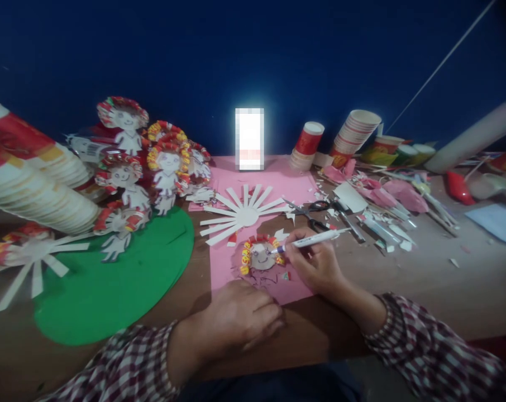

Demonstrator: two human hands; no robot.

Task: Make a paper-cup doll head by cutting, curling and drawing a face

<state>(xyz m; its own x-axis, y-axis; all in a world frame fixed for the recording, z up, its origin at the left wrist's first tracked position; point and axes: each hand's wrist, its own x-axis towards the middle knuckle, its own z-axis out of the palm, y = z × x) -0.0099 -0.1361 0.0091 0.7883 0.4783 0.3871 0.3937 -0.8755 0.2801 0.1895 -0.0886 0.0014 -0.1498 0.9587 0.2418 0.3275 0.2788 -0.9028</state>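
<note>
A white marker (pixel 315 239) is held in my right hand (pixel 320 265), its fingers closed round the barrel. The marker's dark tip meets the right side of a small paper-cup face (pixel 262 259), which has a drawn smile and curled red and yellow strips around it. This face lies on a pink sheet (pixel 223 279) marked with dark scribbles. Just below it, my left hand (pixel 247 312) rests at the sheet's near edge with fingers curled in and nothing visible in them. Beyond the face sits a cut-open white paper cup (pixel 248 216), its strips fanned out.
Finished paper-cup dolls (pixel 125 176) stand at the left beside stacked cups (pixel 39 192) and a green oval sheet (pixel 123 296). Scissors (pixel 315 206), a cutter knife (pixel 349 220) and paper scraps lie right. A lit phone (pixel 249 139) stands at the back, near more cups (pixel 356 134).
</note>
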